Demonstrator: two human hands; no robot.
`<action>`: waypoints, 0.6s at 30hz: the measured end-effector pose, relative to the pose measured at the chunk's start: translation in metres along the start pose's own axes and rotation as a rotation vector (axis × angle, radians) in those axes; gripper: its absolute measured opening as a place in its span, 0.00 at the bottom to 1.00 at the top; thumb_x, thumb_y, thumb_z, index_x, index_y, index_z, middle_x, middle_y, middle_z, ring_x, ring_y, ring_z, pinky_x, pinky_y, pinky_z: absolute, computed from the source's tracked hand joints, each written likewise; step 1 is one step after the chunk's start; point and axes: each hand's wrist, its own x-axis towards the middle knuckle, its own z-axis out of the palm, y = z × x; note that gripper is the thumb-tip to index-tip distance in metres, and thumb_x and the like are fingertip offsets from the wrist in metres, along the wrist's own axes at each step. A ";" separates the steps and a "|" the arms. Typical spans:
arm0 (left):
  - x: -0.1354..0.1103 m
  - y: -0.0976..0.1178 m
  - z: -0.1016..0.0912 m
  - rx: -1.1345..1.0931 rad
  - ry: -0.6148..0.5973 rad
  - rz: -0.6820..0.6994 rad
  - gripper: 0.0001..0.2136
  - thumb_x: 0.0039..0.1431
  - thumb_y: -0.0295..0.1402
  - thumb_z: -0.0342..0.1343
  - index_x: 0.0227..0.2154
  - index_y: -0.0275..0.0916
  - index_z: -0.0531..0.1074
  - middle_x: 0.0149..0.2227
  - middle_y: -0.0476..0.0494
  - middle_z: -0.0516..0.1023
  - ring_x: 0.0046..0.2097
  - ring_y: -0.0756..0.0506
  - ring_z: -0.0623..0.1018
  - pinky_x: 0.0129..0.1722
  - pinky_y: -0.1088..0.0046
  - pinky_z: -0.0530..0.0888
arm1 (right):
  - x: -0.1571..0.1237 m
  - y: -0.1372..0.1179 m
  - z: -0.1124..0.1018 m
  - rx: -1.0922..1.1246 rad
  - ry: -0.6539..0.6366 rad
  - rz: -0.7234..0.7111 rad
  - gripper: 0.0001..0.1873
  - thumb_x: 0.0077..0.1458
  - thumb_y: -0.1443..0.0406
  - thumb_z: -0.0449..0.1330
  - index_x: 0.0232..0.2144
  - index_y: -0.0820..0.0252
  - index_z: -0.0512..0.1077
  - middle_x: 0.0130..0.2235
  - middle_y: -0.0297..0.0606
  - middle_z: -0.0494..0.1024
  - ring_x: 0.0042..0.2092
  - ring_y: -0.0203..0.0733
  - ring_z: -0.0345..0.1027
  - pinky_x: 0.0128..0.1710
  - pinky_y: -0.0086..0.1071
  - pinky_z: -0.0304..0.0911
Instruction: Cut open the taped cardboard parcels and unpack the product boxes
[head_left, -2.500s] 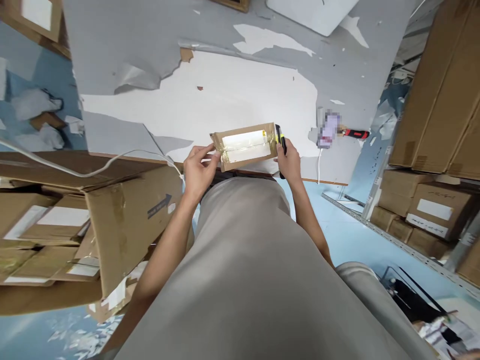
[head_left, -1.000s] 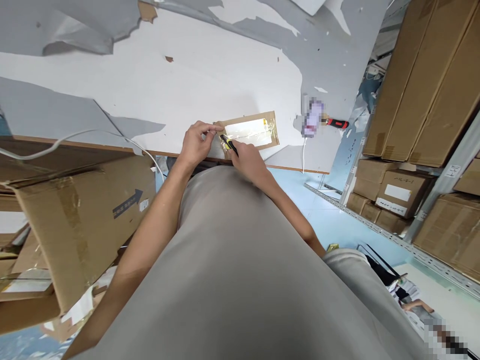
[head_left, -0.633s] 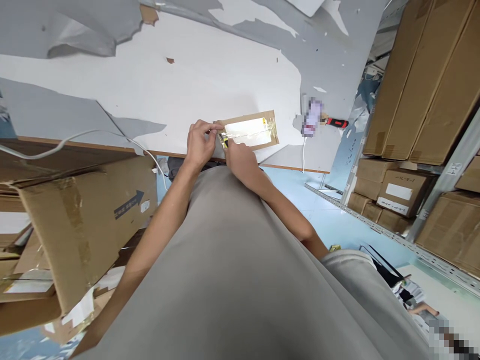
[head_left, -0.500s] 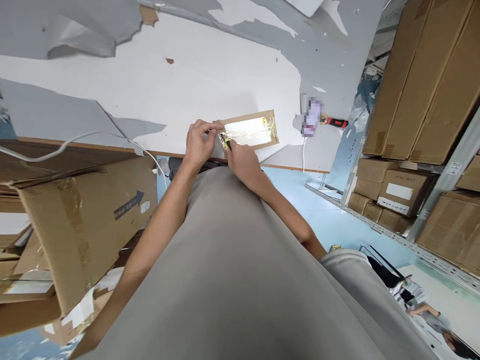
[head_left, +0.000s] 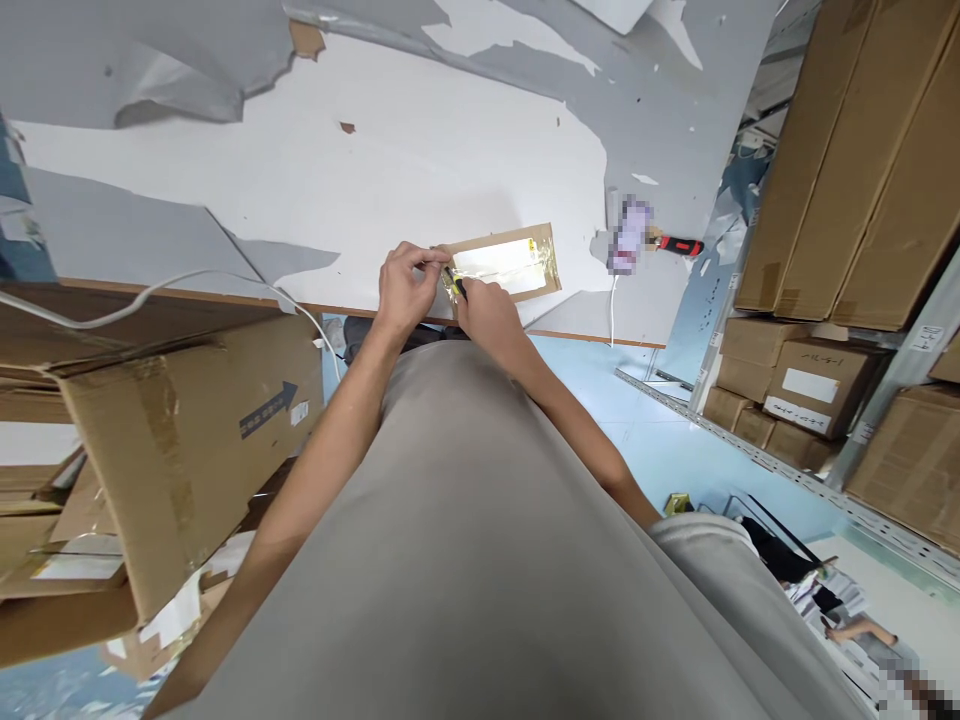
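Note:
A flat brown cardboard package (head_left: pixel 491 295) lies at the table's near edge, with a white label (head_left: pixel 499 266) under shiny clear tape. My left hand (head_left: pixel 407 285) is closed in a pinch at its left end, thumb and forefinger at the upper left corner. My right hand (head_left: pixel 491 320) grips a yellow and black utility knife (head_left: pixel 459 287), its front end against the taped left end of the package. The fingers hide most of the knife, and its blade cannot be made out.
On the table (head_left: pixel 450 160) with torn grey covering, a pixelated phone-like object (head_left: pixel 630 235) with a white cable lies beside a red and black handle (head_left: pixel 679 246). A large carton (head_left: pixel 202 420) stands left; shelved boxes (head_left: pixel 817 160) stand right. Another person's arm (head_left: pixel 862 630) shows lower right.
The whole view has shifted slightly. Both hands remain at the left end of the package, with the left fingers and knife moved only a little.

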 end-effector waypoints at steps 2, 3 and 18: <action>0.000 0.000 0.001 0.000 0.023 -0.002 0.07 0.78 0.40 0.64 0.46 0.45 0.85 0.46 0.42 0.85 0.51 0.39 0.84 0.68 0.53 0.79 | -0.004 -0.002 -0.002 -0.024 -0.028 0.017 0.18 0.86 0.66 0.52 0.63 0.66 0.79 0.62 0.58 0.86 0.64 0.61 0.81 0.67 0.47 0.73; -0.001 0.000 0.002 0.000 0.037 -0.003 0.07 0.78 0.39 0.64 0.46 0.44 0.85 0.46 0.42 0.84 0.51 0.39 0.84 0.67 0.54 0.79 | -0.007 -0.002 -0.002 -0.039 -0.045 0.027 0.19 0.86 0.66 0.52 0.64 0.66 0.79 0.64 0.59 0.86 0.65 0.61 0.80 0.66 0.47 0.73; -0.008 0.014 0.001 0.014 0.063 -0.027 0.07 0.74 0.32 0.61 0.41 0.43 0.85 0.46 0.39 0.85 0.45 0.41 0.85 0.54 0.61 0.84 | -0.031 0.004 0.001 -0.049 -0.156 0.014 0.21 0.82 0.68 0.54 0.65 0.67 0.81 0.64 0.60 0.87 0.65 0.60 0.82 0.58 0.40 0.74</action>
